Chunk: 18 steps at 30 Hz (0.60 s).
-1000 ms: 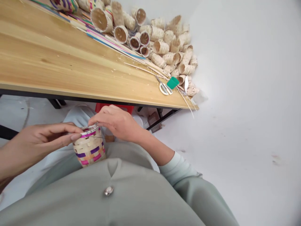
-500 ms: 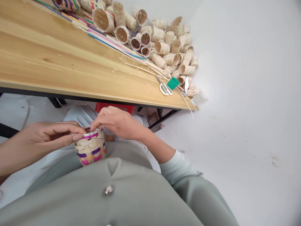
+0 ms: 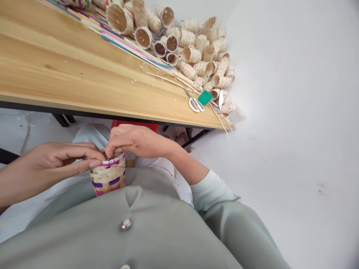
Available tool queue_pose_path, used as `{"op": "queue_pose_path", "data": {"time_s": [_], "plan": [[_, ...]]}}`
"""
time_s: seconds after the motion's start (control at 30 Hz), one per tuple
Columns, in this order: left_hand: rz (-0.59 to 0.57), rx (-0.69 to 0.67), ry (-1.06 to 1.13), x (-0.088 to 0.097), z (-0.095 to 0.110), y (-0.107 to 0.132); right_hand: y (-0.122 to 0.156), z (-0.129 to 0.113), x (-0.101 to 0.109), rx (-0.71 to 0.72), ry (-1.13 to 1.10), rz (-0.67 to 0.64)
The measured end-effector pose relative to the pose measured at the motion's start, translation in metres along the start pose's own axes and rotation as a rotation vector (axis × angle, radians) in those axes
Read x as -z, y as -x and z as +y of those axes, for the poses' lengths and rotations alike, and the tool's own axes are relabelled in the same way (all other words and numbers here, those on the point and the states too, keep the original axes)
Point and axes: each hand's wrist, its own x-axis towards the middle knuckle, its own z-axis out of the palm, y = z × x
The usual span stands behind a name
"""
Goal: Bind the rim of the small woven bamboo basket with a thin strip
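A small woven basket with purple, pink and natural strips stands upright in my lap. Its rim is pinched at the left between the thumb and fingers of my left hand. My right hand is over the basket's opening, its fingers bent and pressed together at the inner side of the rim. What those fingertips hold is too small and too hidden to make out. A thin dark thread runs from near the rim to the right across my lap.
On the wooden table lie white-handled scissors, a green cup-like piece and long coloured strips. Several birch-bark-like tubes are piled behind them. Under the table is a red container.
My right hand has shifted slightly left, its fingertips turned further down into the basket's opening. The left hand keeps its pinch on the rim. The whole view has shifted a little.
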Motion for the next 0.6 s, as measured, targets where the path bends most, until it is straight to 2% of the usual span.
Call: {"op": "queue_pose_path", "data": {"time_s": [0.17,0.4,0.6], "plan": [[0.02,0.064,0.0,-0.002,-0.002,-0.002,-0.004,-0.003,0.005,-0.031,-0.012,-0.027],[0.043,0.142,0.035,-0.001,0.004,-0.005,-0.001,0.004,0.009,-0.077,-0.313,0.005],[0.061,0.169,0.092,-0.003,0.009,-0.006,-0.008,-0.004,0.004,-0.09,-0.262,0.032]]}}
